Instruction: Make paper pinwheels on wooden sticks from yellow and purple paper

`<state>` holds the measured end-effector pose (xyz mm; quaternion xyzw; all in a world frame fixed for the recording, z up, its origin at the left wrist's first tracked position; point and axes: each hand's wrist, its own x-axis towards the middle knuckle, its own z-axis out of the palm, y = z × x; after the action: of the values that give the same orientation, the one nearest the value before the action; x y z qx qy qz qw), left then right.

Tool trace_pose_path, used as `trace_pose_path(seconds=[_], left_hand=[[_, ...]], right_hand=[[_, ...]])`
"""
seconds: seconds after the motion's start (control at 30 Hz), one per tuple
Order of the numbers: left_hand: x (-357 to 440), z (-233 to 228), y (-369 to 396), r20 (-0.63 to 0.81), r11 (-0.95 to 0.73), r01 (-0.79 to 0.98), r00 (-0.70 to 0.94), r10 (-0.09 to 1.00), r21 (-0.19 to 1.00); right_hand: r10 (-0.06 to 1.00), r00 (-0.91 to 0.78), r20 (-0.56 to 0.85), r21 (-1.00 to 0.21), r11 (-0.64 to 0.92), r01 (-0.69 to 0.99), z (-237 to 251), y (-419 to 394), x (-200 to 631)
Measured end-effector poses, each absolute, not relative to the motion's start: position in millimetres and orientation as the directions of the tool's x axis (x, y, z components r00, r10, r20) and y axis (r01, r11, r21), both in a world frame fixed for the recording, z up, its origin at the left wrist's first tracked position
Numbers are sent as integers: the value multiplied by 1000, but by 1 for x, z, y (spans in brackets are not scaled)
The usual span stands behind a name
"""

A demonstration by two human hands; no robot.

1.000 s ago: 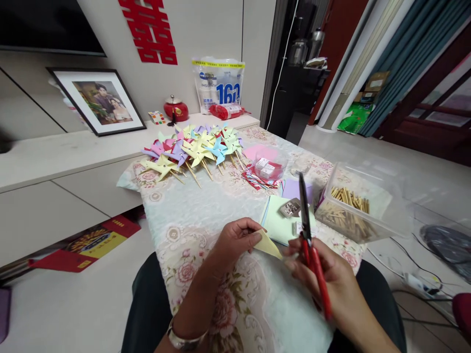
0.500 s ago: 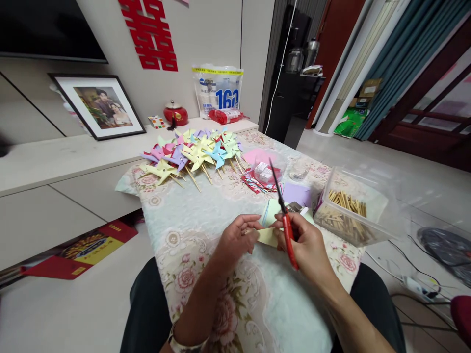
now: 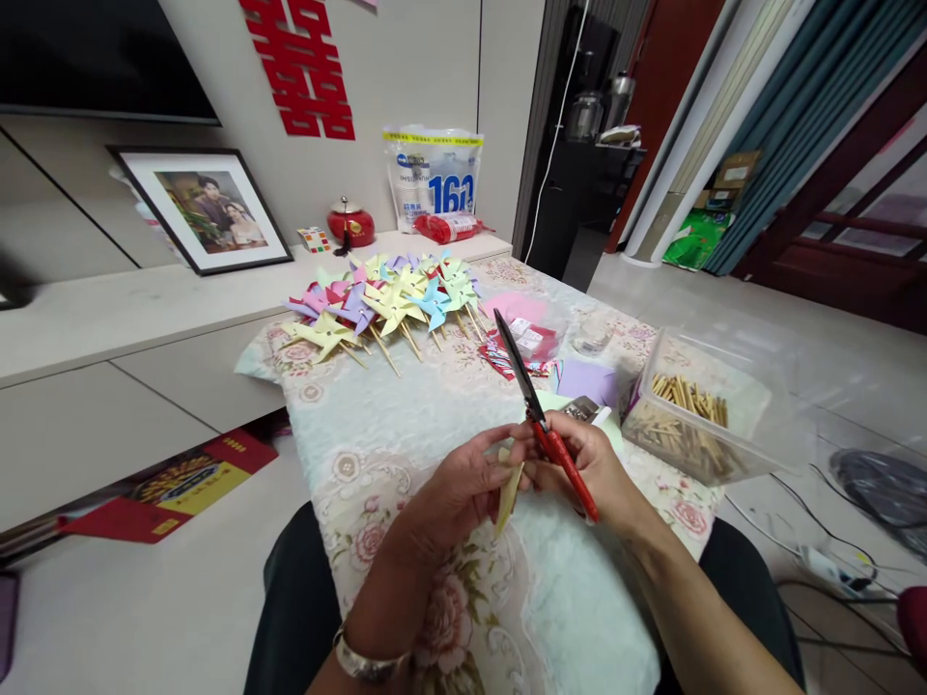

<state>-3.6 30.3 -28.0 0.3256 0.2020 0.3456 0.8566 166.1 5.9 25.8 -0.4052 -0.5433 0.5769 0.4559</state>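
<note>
Near the table's front, my left hand (image 3: 463, 487) pinches a small piece of pale yellow paper (image 3: 509, 494), seen nearly edge-on. My right hand (image 3: 590, 463) holds red-handled scissors (image 3: 554, 449), their dark blades together and pointing up and away to the left. The fingertips of both hands meet around the paper's upper part, and some of them hide one another. Just beyond my right hand lie pale green paper sheets (image 3: 614, 425), a purple sheet (image 3: 588, 382) and a small metal object (image 3: 580, 409) whose kind I cannot make out.
Several finished paper pinwheels (image 3: 395, 301) on sticks lie at the table's far left. A clear plastic box (image 3: 673, 446) of short wooden sticks stands at right. Beyond my hands are striped strips (image 3: 507, 359), a plastic packet (image 3: 532, 336) and a roll of clear tape (image 3: 590, 338).
The yellow paper has turned from lying flat between both hands to nearly upright in my left fingers. The scissors have tipped further to the left, and my hands have drawn closer together.
</note>
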Motion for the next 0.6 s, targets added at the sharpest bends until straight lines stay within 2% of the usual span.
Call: trace_pose_path(seconds=[0.23, 0.33, 0.4, 0.47, 0.5, 0.6], left_hand=[[-9, -32, 36, -163, 481, -586, 511, 844, 652], [-10, -31, 37, -176, 452, -630, 451, 875, 632], [-10, -29, 37, -183, 437, -645, 423, 887, 627], [-10, -28, 38, -183, 426, -656, 407, 895, 623], [-10, -28, 38, -180, 422, -663, 403, 897, 619], [-10, -27, 38, -171, 408, -681, 389, 905, 608]], right_hand=[[999, -30, 23, -996, 21, -84, 30, -12, 171], [994, -89, -66, -990, -77, -120, 22, -39, 180], [973, -203, -110, -973, -147, -178, 11, -62, 188], [934, -326, -147, -963, -210, -167, -4, -87, 197], [924, -339, -177, -965, -231, -128, -11, -99, 201], [912, -231, -340, -929, -364, -72, -29, -123, 209]])
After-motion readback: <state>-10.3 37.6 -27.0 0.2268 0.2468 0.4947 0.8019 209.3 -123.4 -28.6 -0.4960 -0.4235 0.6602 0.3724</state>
